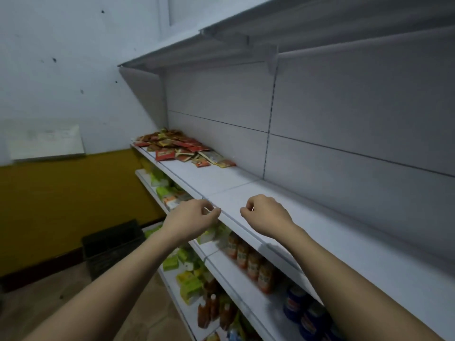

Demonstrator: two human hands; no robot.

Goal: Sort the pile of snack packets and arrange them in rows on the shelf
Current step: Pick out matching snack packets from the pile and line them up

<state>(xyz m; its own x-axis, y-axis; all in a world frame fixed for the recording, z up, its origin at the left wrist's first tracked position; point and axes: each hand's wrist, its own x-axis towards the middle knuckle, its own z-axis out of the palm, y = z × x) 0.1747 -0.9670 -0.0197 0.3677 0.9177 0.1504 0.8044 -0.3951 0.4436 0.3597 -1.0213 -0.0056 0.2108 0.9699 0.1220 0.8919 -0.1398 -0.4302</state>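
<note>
On shelf [236, 183], packet pile [183, 150], lengthwise along it

Two bare forearms are showing in the head view, with no sleeves reaching the visible part. The left hand [194, 219] and right hand [266, 215] are wearing no gloves, rings, watches or bands.

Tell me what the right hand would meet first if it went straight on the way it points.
Probably the bare shelf: the right hand points forward and left above it. Further along that line lies the packet pile, though depth is hard to judge.
</note>
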